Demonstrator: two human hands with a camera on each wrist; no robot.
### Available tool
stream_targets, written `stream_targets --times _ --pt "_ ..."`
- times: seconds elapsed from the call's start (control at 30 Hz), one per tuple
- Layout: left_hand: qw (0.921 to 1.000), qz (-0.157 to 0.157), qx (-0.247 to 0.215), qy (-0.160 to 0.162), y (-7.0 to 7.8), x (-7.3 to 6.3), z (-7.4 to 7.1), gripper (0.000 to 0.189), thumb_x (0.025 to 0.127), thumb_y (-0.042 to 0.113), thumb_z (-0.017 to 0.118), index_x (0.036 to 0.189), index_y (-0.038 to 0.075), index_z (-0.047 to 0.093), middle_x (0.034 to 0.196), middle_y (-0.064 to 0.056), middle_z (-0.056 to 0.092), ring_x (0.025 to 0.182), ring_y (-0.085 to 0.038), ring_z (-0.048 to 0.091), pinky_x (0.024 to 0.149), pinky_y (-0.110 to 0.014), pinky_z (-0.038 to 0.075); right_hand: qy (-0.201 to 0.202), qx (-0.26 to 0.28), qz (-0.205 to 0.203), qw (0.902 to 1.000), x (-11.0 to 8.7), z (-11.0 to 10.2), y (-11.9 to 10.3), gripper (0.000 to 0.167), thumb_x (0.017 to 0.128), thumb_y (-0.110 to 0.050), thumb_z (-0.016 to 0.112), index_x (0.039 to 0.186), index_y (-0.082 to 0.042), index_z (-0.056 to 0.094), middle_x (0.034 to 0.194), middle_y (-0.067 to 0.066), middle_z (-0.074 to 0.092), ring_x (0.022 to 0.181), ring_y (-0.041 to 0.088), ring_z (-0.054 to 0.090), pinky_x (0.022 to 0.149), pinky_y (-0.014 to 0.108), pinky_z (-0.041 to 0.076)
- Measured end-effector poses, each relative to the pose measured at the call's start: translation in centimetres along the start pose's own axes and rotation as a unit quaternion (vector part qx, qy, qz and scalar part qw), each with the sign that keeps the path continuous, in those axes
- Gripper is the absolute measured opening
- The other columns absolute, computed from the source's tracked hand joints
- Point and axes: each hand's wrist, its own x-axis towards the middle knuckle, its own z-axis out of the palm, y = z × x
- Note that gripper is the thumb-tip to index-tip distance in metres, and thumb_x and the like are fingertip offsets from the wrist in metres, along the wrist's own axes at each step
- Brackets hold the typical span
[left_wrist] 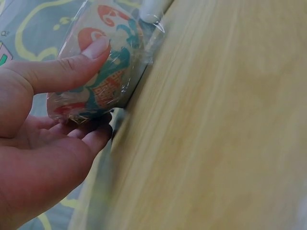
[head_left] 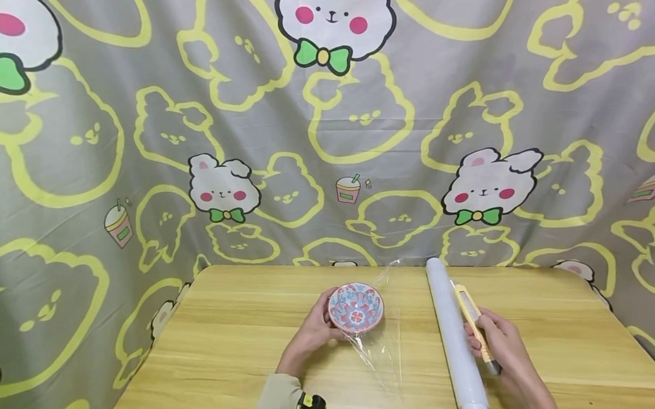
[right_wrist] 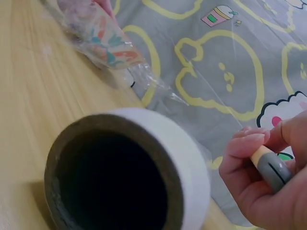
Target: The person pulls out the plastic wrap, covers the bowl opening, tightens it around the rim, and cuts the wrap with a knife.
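My left hand (head_left: 315, 324) grips a small patterned bowl (head_left: 356, 308) by its side, thumb on one side and fingers under the other in the left wrist view. Clear plastic wrap (head_left: 375, 356) clings round the bowl (left_wrist: 108, 72) and trails off it to the right. My right hand (head_left: 500, 339) holds a yellow utility knife (head_left: 471, 311), its tip pointing away from me. Just left of that hand lies a long roll of plastic wrap (head_left: 455, 340); its hollow cardboard core (right_wrist: 55, 177) faces the right wrist view. The knife's grey end (right_wrist: 274, 171) sticks out of the right fist.
The wooden table (head_left: 202, 353) carries the roll. A grey cloth (head_left: 279, 127) with yellow outlines and white rabbit faces hangs behind and beside it. A black wrist camera (head_left: 311, 405) sits at the left sleeve (head_left: 279, 401).
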Motion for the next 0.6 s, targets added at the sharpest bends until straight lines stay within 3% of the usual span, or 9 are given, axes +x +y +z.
stream_targets --times 0.17,0.33,0.6 --pt "0.9997 -0.009 -0.022 0.006 -0.1 0.0 0.1 0.107 0.064 -0.035 0.066 0.157 -0.005 0.022 0.158 -0.034 0.028 0.144 -0.051 0.032 0.114 -0.046 0.041 -0.021 0.021 -0.014 0.9995 0.1 -1.0 -0.1 0.06 0.101 -0.002 0.024 0.157 0.015 0.007 0.09 0.009 0.055 0.064 0.008 0.05 0.051 0.02 0.049" --pt "0.9996 -0.015 -0.021 0.015 0.0 0.1 0.0 0.106 0.063 -0.034 0.068 0.156 -0.006 0.025 0.156 -0.034 0.031 0.143 -0.051 0.035 0.114 -0.044 0.042 -0.022 0.001 -0.009 0.9997 0.2 -2.1 -0.2 0.063 0.1 -0.002 0.022 0.157 0.015 0.0 0.099 0.011 0.055 0.07 0.009 0.052 0.058 0.023 0.054" --pt "0.9991 -0.031 -0.024 0.014 0.1 0.1 -0.2 0.105 0.064 -0.033 0.068 0.156 -0.007 0.024 0.157 -0.033 0.033 0.143 -0.048 0.036 0.113 -0.041 0.043 -0.041 0.019 -0.009 0.9989 0.5 -3.4 -0.4 0.067 0.097 0.002 0.019 0.156 0.012 -0.011 0.113 0.014 0.048 0.083 0.009 0.054 0.069 0.023 0.056"
